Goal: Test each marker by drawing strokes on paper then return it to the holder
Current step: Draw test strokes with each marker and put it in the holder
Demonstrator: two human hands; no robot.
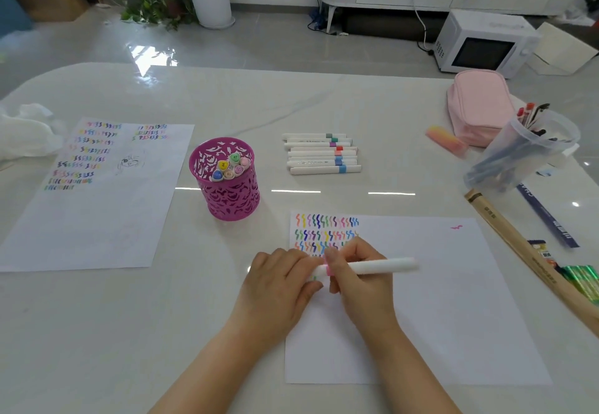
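A white marker [372, 266] with a pink band lies level over the near sheet of paper [437, 300], held at both ends of the band. My right hand [356, 280] grips its barrel, and my left hand [278, 287] closes around its left end, where the cap sits. Rows of coloured squiggles [327, 228] fill the sheet's top left corner. The magenta cut-out holder [231, 189] stands to the upper left with several markers upright in it. A row of several white markers [322, 154] lies flat on the table beyond the sheet.
A second sheet [90, 193] covered in strokes lies at the left, with crumpled white tissue [22, 131] behind it. At the right are a pink pencil case [479, 105], a clear cup of pens [525, 154], a pink eraser [447, 139], a wooden ruler [518, 251] and a blue one [547, 219].
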